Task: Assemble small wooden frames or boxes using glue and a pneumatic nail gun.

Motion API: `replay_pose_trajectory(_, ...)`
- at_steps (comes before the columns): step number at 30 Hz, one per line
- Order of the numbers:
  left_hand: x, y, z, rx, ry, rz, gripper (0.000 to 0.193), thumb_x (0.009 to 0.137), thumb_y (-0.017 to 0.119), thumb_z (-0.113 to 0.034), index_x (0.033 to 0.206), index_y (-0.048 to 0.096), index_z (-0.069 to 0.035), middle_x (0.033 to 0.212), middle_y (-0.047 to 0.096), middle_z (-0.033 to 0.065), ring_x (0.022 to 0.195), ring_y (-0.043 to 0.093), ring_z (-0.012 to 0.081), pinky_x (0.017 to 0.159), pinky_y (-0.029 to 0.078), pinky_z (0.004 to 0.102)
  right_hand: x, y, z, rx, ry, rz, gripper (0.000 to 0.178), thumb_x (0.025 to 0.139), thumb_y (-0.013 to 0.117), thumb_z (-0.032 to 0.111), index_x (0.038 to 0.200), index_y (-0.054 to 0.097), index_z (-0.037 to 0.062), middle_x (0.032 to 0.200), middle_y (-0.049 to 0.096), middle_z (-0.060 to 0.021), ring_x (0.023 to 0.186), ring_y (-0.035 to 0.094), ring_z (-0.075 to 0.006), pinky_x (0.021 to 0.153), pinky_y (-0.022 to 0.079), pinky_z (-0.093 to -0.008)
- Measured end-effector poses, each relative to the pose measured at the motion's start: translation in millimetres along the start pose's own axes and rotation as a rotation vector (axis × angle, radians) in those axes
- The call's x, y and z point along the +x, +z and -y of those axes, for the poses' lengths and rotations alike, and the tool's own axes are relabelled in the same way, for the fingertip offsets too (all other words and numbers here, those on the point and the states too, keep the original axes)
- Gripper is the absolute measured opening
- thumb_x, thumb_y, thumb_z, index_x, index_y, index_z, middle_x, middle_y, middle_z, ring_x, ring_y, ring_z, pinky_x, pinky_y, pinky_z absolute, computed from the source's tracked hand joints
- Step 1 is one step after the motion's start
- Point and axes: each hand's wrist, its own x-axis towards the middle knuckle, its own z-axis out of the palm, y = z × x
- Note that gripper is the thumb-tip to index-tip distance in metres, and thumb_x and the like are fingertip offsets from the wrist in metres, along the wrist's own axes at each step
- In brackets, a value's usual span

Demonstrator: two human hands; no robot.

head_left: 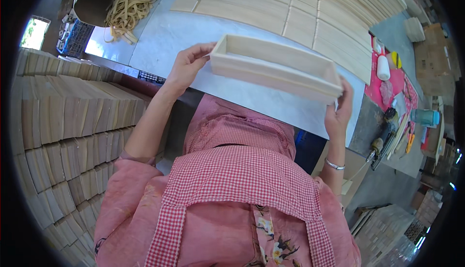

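Note:
A long, pale wooden box frame (pixel 273 76) is held up over the light tabletop (pixel 164 37). Its open middle lets the surface beneath show through. My left hand (pixel 186 68) grips its left end, thumb on the near side and fingers behind. At the other end, my right hand (pixel 340 109) is closed round the right corner, its fingers partly hidden by the wood. Beyond the frame lie rows of thin wooden boards (pixel 247 5), side by side on the table.
Rubber bands (pixel 131 8) spill from a container at the far left. Stacked wooden pieces (pixel 63 107) rise beside my left arm. On the right side stand a white bottle (pixel 383 67), a teal-lidded jar (pixel 425 117), a corded power tool (pixel 382 138) and an orange-handled cutter (pixel 410 141).

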Motion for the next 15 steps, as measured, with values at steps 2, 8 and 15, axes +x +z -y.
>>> replay_pose_trajectory(2, -0.3, 0.0, 4.7, -0.006, -0.01, 0.032, 0.029, 0.096, 0.06, -0.004, 0.124, 0.065, 0.001, 0.12, 0.067, 0.0115, 0.107, 0.059, 0.0159, 0.097, 0.047, 0.0265, -7.7, -3.4, -0.8, -0.103, -0.033, 0.013, 0.034, 0.098, 0.05, 0.01, 0.13, 0.057, 0.0, 0.115, 0.065, -0.0102, 0.097, 0.06, -0.0203, 0.093, 0.047, -0.0311)
replay_pose_trajectory(8, -20.4, 14.1, -1.9, -0.255, -0.216, 0.0, 0.035, 0.093, 0.063, -0.001, 0.127, 0.061, 0.001, 0.119, 0.067, 0.0119, 0.109, 0.06, 0.018, 0.1, 0.045, 0.0289, -21.8, -12.4, 0.7, 0.201, 0.371, 0.165, 0.039, 0.095, 0.056, 0.005, 0.134, 0.054, -0.0001, 0.123, 0.062, -0.0099, 0.102, 0.058, -0.0174, 0.096, 0.046, -0.0311)
replay_pose_trajectory(15, -18.9, 14.3, 1.5, -0.185, -0.195, 0.047, 0.043, 0.091, 0.067, -0.002, 0.132, 0.056, -0.001, 0.125, 0.063, 0.0124, 0.115, 0.057, 0.0206, 0.102, 0.043, 0.0325, -24.1, -11.3, -0.3, 0.339, 0.401, 0.144, 0.039, 0.093, 0.061, 0.005, 0.132, 0.055, 0.0009, 0.115, 0.063, -0.0098, 0.092, 0.057, -0.0162, 0.087, 0.047, -0.0275)
